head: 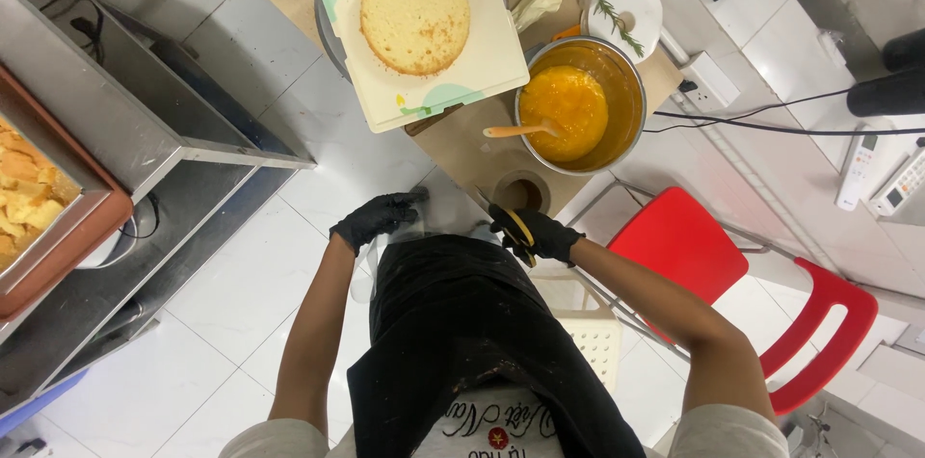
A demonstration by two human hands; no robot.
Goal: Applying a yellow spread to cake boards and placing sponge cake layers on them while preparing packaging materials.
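My left hand [378,217], in a black glove, grips the edge of a clear plastic bag [438,219] held just above my black apron. My right hand [544,235], also gloved, holds scissors [514,225] with yellow and black handles, their blades pointing toward the bag. Both hands hover at the near edge of the wooden table [467,145]. Further out on the table, a round yellow sponge cake [414,15] lies on a white square board [491,63]. Beside the board stands a metal bowl [631,82] of orange cream with a spatula [520,130] in it.
A white plate with a green sprig [624,17] sits behind the bowl. A red chair [689,246] stands at my right and a white stool [590,328] below my right arm. A steel rack [145,130] with a tray of cake scraps [29,193] is at the left. Cables and remotes [872,169] lie at the far right.
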